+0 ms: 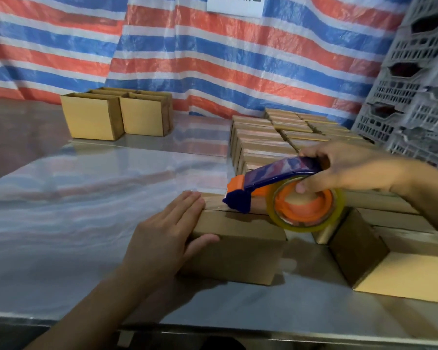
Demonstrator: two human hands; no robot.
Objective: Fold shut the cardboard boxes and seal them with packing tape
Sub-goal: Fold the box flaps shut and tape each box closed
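Note:
A small brown cardboard box with its flaps folded down sits on the table in front of me. My left hand lies flat on its left end, fingers straight along the top and thumb against the front face. My right hand grips a blue and orange tape dispenser holding a roll of clear tape. The dispenser's blue nose touches the box top near the left-hand fingertips, over the flap seam.
Rows of sealed boxes are packed at the right. Open boxes stand at the back left, and another open box lies at the near right. Grey plastic crates are stacked far right. A striped tarp hangs behind the shiny table.

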